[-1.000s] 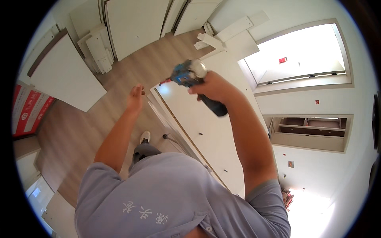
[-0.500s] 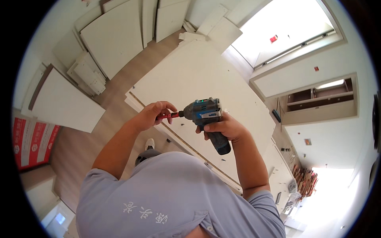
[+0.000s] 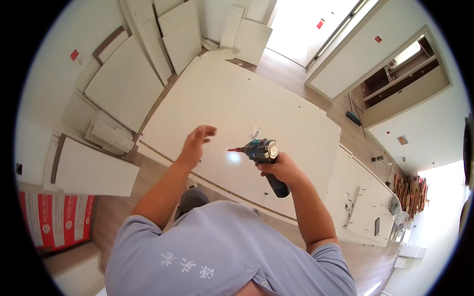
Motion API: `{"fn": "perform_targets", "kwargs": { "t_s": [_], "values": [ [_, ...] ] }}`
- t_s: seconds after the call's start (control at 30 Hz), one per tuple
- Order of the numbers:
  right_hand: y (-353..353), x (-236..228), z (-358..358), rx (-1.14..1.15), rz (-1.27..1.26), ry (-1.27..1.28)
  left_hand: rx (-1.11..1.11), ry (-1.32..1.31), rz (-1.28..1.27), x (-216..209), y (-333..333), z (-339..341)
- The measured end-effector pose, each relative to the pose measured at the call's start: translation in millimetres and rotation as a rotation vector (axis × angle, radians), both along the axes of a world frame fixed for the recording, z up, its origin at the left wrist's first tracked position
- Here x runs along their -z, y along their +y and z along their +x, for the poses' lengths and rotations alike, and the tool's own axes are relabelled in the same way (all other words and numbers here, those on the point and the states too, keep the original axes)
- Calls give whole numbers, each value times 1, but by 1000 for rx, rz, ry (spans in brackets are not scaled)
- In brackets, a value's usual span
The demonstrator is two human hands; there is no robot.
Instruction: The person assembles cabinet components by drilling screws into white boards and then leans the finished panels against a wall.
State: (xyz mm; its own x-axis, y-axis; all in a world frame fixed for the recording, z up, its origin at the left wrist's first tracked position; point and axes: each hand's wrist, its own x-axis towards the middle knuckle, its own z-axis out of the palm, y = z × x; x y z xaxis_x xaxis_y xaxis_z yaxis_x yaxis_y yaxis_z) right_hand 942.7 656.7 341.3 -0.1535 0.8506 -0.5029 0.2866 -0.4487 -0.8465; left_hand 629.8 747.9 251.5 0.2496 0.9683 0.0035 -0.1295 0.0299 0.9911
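Observation:
My right hand [image 3: 281, 168] grips a blue and black cordless drill [image 3: 262, 150] by its handle, fingers wrapped round it. From its chuck a red bit [image 3: 235, 149] points left over a large white panel [image 3: 222, 103], with a bright spot of light on the board just below the tip. Whether the bit touches the panel I cannot tell. My left hand [image 3: 195, 143] is off the drill, held above the board to the left, thumb and fingers apart with nothing in them. A small clear bag or packet [image 3: 254, 132] lies just beyond the drill.
Several white boards [image 3: 126, 84] lean against the wall at the left and back. Red and white striped packaging [image 3: 59, 219] stands at lower left. Small hardware lies on another white board [image 3: 363, 209] at the right. A broom [image 3: 353, 117] rests by the cabinet opening.
My left hand has let go of the red bit and moved apart from the drill. The drill has turned, its tip now lower over the panel, and its light shows on the board.

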Motion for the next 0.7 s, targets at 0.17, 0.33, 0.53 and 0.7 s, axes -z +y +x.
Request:
{"fn": "perform_targets", "kwargs": {
  "t_s": [0.17, 0.33, 0.53, 0.7],
  "values": [
    [55, 23, 25, 422, 31, 218, -324, 679, 280, 23, 112, -85],
    [157, 22, 21, 547, 131, 117, -227, 1146, -76, 48, 171, -167],
    [274, 15, -5, 544, 162, -98, 102, 582, -609, 43, 205, -191],
    [329, -20, -14, 452, 81, -391, 186, 472, -569, 41, 217, -192]
  ]
}}
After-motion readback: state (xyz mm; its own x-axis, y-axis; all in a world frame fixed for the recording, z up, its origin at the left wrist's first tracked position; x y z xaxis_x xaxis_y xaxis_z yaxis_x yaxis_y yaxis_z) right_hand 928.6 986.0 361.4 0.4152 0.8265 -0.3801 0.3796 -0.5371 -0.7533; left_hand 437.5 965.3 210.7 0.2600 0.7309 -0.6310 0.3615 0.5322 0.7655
